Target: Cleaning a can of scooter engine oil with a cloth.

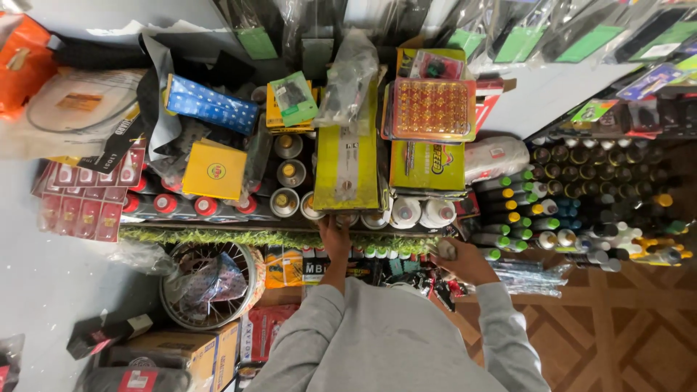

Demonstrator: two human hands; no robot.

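left hand point(335, 234): at front edge of shelf point(218, 237), fingers closed on bottom end of long yellow blister pack point(347, 156)
right hand point(459, 260): closed around small grey object point(445, 250), kind unclear, just off shelf front edge
yellow pack: lying flat on spray can tops point(288, 174), mid-shelf, running front to back
handling: probably light, thin card and plastic, flexes; best pinched at stiff card edge, second hand supporting underneath
around: amber reflector pack point(430, 109) to right; white bottles point(421, 212) at front

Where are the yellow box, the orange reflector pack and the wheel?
yellow box point(215, 170), head view, middle of its top face
orange reflector pack point(430, 109), head view, centre of the orange grid
wheel point(210, 283), head view, spokes near the hub
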